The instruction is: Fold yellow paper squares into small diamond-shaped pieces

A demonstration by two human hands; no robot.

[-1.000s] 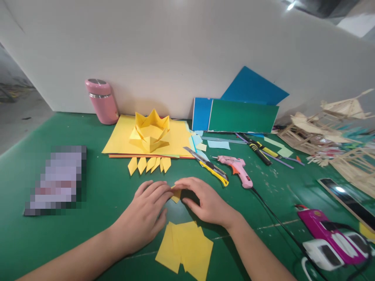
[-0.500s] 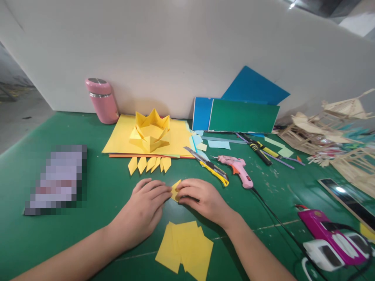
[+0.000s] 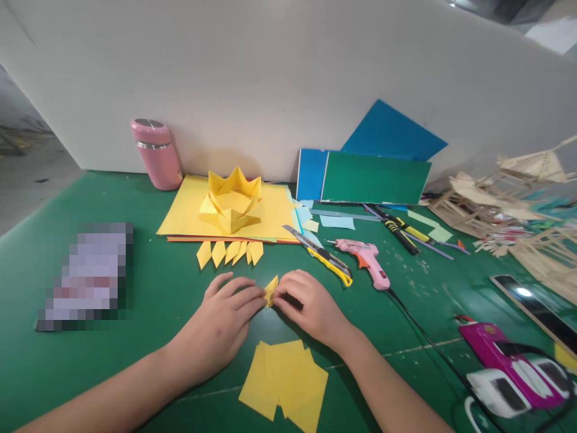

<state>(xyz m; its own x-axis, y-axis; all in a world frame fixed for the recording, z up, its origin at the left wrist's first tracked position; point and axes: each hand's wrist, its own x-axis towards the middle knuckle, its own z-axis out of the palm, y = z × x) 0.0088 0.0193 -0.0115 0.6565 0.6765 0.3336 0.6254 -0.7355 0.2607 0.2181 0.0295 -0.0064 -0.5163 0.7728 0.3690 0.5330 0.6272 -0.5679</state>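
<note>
A small folded yellow paper piece (image 3: 271, 291) is held between both hands over the green table. My left hand (image 3: 229, 319) lies low on the table, its fingertips pressing the piece's left edge. Pinching the right side is my right hand (image 3: 311, 304), thumb below the fingers. Nearer to me lies a loose pile of yellow paper squares (image 3: 288, 376). Beyond the hands, several folded yellow diamond shapes (image 3: 219, 254) sit in a row along a stack of yellow sheets (image 3: 180, 210). A pointed yellow paper ring (image 3: 232, 210) stands on that stack.
A yellow cutter (image 3: 329, 261) and a pink glue gun (image 3: 367, 258) with a black cord lie right of the hands. Behind are pliers (image 3: 399, 234), paper scraps and a pink flask (image 3: 157, 156). A power strip (image 3: 509, 361) is at the right, a pixelated object (image 3: 90, 276) at the left.
The folded piece now looks narrower and more upright between the fingertips. My right hand has shifted slightly and its fingers are closer together. My left hand has barely moved.
</note>
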